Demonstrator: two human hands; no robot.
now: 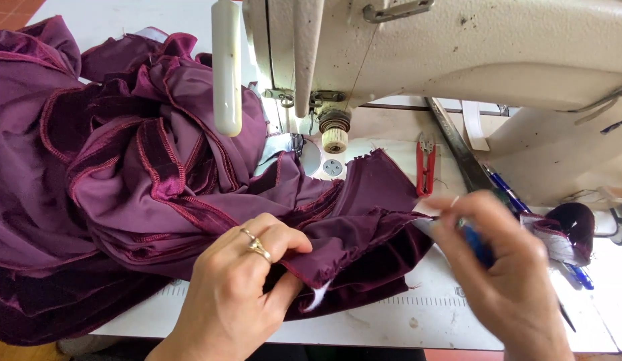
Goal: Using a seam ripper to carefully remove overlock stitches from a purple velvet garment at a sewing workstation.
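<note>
far left we see the big heap of plum-purple satin and velvet fabric (123, 174), bunched and spilling off the white worktable (404, 321) — piled out of the way, it seems, so only one edge is being handled. moving in, the left hand (251, 274), gold ring on one finger, pinches a gathered fold of that fabric between thumb and curled fingers, pressing it to the table, probably to hold the seam taut. above it, the cream industrial sewing machine (458, 47) with its white tube lamp (226, 67) hanging over the cloth; the fabric edge lies just below the needle area, not under it. next, red-handled thread snips (425, 167) and a long steel ruler (458, 147) lie close by. then the right hand (505, 267) — blurred, fingers drawn together around a small blue-handled tool (476, 246) at the cloth's frayed corner; we can't tell the exact grip. far right, blue pens (578, 274) near a dark velvet scrap (571, 224).
</note>
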